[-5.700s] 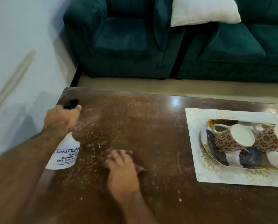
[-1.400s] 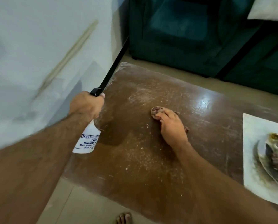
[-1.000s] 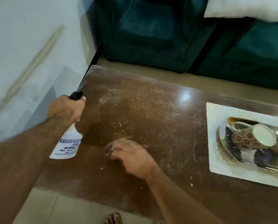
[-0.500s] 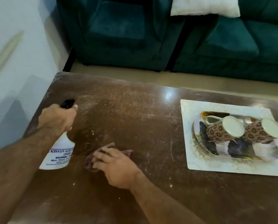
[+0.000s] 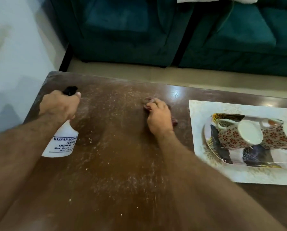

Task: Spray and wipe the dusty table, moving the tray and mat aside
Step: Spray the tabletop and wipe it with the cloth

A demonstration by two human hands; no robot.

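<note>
A: Left hand (image 5: pixel 60 106) grips the spray bottle (image 5: pixel 61 142); right hand (image 5: pixel 158 115) presses the cloth (image 5: pixel 149 99) flat on the dusty table (image 5: pixel 116 164).

B: Fingers look straight (blurry). Tray (image 5: pixel 213 137) on mat (image 5: pixel 198 110), just right of that hand.

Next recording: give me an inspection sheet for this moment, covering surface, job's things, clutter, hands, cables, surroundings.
Surface: brown table, white dust across the near and left parts.
Job's things: spray bottle upright at left; cloth on the table; tray on the mat at right.
Clutter: two patterned mugs lying on their sides on the tray.
Hands: left hand grips the bottle's trigger head; right hand presses the cloth.
Cables: nothing seen.
Surroundings: green sofa behind, white wall at left, white cushion at top.
</note>
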